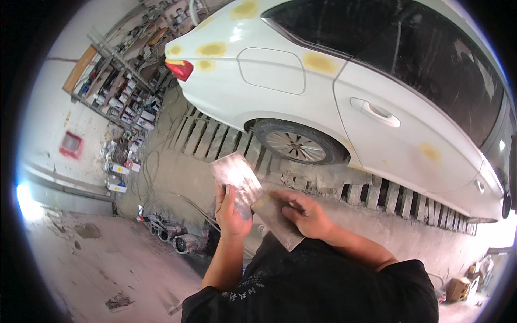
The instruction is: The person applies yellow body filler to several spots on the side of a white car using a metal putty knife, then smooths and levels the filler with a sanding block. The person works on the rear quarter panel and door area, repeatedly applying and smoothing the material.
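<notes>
My left hand (232,214) is closed on a pale, rectangular sheet (237,176), its thumb over the near edge; glare whitens the face, and the lower part is grey. It looks like sandpaper, though its grit cannot be made out. A brownish-grey sandpaper sheet (281,226) with a yellowish far corner is held in my right hand (309,214), thumb and fingers bent over it. The two sheets meet or overlap between the hands, in front of my black shirt. Beyond them stands a white car (318,97), apart from both hands, with several dull yellow patches (320,63) on its body.
The car's rear wheel (296,141) stands by a slatted floor grate (203,137). Crowded shelves (121,91) line the back left. Hoses lie on the dusty floor near dark cylindrical parts (186,243). A brown box (458,289) and clutter sit at the right.
</notes>
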Tool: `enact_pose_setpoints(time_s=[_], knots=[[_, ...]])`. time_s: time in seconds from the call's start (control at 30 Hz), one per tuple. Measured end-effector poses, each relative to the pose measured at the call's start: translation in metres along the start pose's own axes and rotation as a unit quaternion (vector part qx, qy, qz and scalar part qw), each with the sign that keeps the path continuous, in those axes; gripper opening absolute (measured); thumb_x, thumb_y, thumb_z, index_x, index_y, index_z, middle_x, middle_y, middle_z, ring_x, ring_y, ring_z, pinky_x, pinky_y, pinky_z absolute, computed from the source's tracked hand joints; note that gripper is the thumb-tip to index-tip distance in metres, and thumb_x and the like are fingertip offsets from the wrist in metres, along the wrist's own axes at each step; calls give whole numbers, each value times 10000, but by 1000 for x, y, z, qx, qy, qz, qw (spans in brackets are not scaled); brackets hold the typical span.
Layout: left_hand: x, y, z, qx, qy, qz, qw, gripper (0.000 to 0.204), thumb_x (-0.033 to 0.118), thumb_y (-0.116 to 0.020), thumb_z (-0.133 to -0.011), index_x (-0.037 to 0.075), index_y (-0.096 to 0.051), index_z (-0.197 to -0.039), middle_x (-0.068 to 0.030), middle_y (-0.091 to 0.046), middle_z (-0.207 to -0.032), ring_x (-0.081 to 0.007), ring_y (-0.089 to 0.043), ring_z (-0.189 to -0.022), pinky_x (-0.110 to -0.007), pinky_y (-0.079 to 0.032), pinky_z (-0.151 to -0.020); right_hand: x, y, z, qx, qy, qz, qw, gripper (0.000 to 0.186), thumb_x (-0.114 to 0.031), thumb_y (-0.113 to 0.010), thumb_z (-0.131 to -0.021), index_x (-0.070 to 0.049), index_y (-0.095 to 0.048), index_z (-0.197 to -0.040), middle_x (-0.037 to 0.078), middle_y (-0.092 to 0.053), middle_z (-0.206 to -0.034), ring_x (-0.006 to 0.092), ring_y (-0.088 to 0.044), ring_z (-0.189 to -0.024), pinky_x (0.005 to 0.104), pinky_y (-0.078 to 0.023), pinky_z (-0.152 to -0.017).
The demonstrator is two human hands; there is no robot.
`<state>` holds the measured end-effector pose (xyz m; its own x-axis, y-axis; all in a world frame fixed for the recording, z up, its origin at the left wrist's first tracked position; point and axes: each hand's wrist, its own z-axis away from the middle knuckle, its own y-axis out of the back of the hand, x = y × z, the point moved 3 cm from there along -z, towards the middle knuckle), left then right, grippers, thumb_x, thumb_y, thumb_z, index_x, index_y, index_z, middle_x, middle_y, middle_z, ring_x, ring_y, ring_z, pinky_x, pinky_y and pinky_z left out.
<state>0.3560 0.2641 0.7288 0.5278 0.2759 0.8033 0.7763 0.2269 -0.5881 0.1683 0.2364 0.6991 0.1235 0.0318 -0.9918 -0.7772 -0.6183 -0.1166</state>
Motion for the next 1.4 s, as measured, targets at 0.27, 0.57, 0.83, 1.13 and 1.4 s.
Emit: enact_pose_setpoints(time_s=[0.27,0.57,0.83,1.13,1.4], knots=[[-20,-44,8,-73,14,-49,996,489,77,-444,-1012,36,-337,-1488,-134,-482,-1437,-296,-471,-1324,-472,-408,-1078,-19,28,15,66,54,-26,996,418,34,-552,-961,-28,-546,-1374,100,-600,-1344,181,-555,-1237,305,-427,-1046],[6,-7,-9,-192,150,-63,968,462,52,-473,-1011,-16,-392,-1461,-109,-536,-1389,-207,-534,-1245,-363,-418,-1063,-41,18,4,171,127,239,947,355,29,-615,-907,3,-623,-1261,183,-687,-1201,267,-675,-1109,335,-520,-929],[21,63,-14,-352,326,-155,864,536,-22,-440,-1006,23,-330,-1528,-88,-503,-1447,-196,-486,-1316,-346,-372,-1112,-54,-7,-9,310,135,239,910,428,76,-585,-896,-13,-594,-1314,158,-644,-1304,235,-609,-1226,306,-472,-1016],[9,54,-22,-288,265,57,918,651,467,-403,-1045,37,-266,-1513,-165,-469,-1454,-316,-503,-1312,-480,-414,-1088,-29,-90,-3,225,84,173,955,390,65,-573,-917,12,-586,-1303,161,-598,-1364,250,-545,-1301,342,-427,-1068],[28,58,-41,-534,218,-292,763,528,278,-456,-1067,-29,-378,-1489,-134,-524,-1419,-235,-482,-1314,-360,-370,-1105,-65,-49,-1,184,241,311,901,351,84,-584,-896,16,-624,-1238,173,-641,-1296,311,-648,-1167,342,-554,-923]])
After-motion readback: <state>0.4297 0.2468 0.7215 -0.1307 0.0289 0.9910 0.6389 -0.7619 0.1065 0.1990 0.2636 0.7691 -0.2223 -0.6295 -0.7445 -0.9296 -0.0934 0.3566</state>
